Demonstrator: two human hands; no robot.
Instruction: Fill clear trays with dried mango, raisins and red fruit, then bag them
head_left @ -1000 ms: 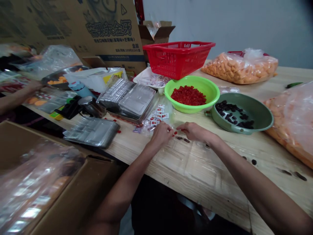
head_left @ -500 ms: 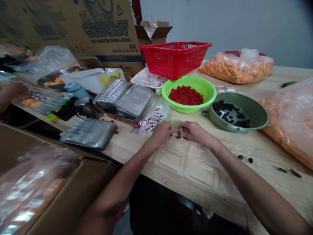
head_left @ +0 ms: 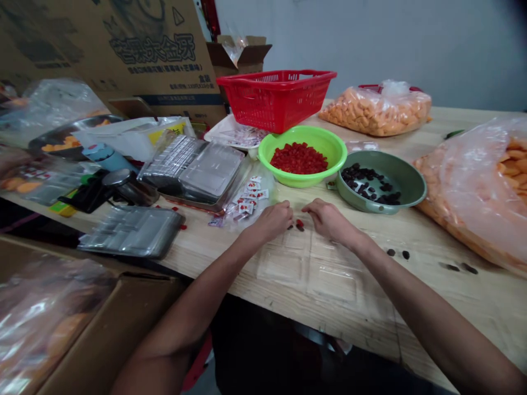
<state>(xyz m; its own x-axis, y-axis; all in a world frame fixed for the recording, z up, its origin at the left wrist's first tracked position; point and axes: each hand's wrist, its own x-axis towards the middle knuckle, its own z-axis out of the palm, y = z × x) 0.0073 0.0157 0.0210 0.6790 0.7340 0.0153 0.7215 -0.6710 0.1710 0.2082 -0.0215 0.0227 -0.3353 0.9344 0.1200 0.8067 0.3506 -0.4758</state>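
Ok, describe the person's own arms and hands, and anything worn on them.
The left hand and right hand are gloveless. The left arm and right arm show no sleeves, watch or bracelet. Any rings are too small to make out.

Packing workshop: bulk bags [head_left: 376, 114], cartons [head_left: 160, 71]

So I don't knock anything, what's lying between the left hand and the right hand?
In the head view, small red and dark pieces lie between the left hand and the right hand.
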